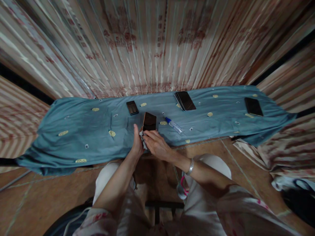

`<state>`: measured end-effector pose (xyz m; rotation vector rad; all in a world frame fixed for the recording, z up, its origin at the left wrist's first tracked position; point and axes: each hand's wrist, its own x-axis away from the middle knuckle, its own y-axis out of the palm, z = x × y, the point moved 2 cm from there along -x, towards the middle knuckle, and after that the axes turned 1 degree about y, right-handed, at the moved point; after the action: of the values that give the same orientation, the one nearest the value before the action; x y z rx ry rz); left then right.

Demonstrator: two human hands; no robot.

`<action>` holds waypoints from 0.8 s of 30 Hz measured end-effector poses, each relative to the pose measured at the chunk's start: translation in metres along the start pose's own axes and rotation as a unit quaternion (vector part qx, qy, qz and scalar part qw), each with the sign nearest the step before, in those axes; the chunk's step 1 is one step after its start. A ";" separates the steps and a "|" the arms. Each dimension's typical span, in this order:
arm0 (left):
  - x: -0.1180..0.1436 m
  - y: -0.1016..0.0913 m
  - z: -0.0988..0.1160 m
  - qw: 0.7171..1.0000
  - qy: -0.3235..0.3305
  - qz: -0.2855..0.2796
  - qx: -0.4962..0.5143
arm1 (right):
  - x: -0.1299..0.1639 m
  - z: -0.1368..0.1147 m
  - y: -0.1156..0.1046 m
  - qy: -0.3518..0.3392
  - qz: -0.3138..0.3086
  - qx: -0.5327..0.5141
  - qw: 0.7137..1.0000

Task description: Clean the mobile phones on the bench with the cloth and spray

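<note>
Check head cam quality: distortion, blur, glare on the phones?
Head view: strong fisheye, the blue cloth bows and the curtain streaks outward, smeared at the edges; dim warm light; centre sharper; no hard glare on the held phone between left hand and right hand.

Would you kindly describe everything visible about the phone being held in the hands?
The phone is a dark, glossy slab with a brownish edge, tilted up over the near edge of the blue cloth. The left hand grips its lower left side; the right hand presses a small white wipe against its bottom end.
</note>
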<state>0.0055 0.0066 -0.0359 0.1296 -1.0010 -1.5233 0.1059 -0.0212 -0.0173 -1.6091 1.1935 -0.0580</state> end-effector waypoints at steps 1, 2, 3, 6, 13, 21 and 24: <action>0.001 0.002 0.001 1.000 0.005 0.004 0.003 | 0.000 -0.001 -0.001 0.001 -0.004 -0.001 1.000; 0.002 0.003 0.002 1.000 0.010 0.011 0.007 | 0.000 -0.003 -0.001 0.003 -0.008 -0.005 1.000; 0.004 0.004 0.003 1.000 0.015 0.017 0.009 | 0.000 -0.004 -0.001 0.004 -0.012 -0.009 1.000; 0.007 0.008 0.004 0.999 0.016 0.033 0.011 | 0.001 -0.007 -0.002 -0.001 -0.015 -0.020 1.000; 0.006 0.004 0.006 0.997 0.034 0.065 0.004 | 0.004 -0.011 -0.001 -0.018 -0.006 -0.009 1.000; 0.006 0.003 0.015 0.995 0.068 0.074 0.014 | 0.003 -0.010 -0.002 -0.041 0.007 -0.005 0.999; 0.005 0.004 0.020 0.992 0.108 0.055 0.031 | 0.003 -0.006 -0.001 -0.045 0.010 -0.002 0.999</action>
<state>-0.0050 0.0129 -0.0182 0.2723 -0.8681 -1.3468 0.1049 -0.0277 -0.0154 -1.5879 1.1406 0.0290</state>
